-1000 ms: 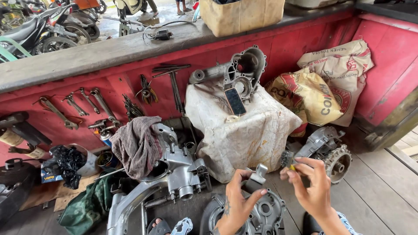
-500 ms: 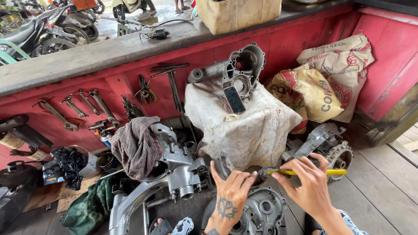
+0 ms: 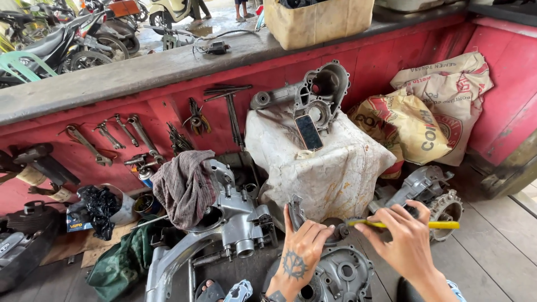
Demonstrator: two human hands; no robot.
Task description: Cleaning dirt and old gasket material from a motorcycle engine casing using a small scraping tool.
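My left hand (image 3: 299, 251), tattooed on its back, grips a small grey metal engine part (image 3: 295, 210) low in the middle of the view. My right hand (image 3: 404, 241) holds a yellow-handled tool (image 3: 425, 225) level, its tip pointing left at the part. Both hands hover just above a round grey engine cover (image 3: 342, 274) on the floor. A larger silver engine casing (image 3: 235, 215) lies to the left of my left hand.
A white cloth-covered block (image 3: 330, 168) carries an engine case (image 3: 316, 95) and a phone (image 3: 309, 132). Wrenches (image 3: 128, 131) hang on the red wall. A brown rag (image 3: 182, 184), filled sacks (image 3: 425, 117), a geared engine part (image 3: 433, 196) and sandalled feet (image 3: 221, 292) surround me.
My left hand turned over so its tattooed back faces up while holding the part. My right hand brought the yellow tool level against the part. The view shifted slightly.
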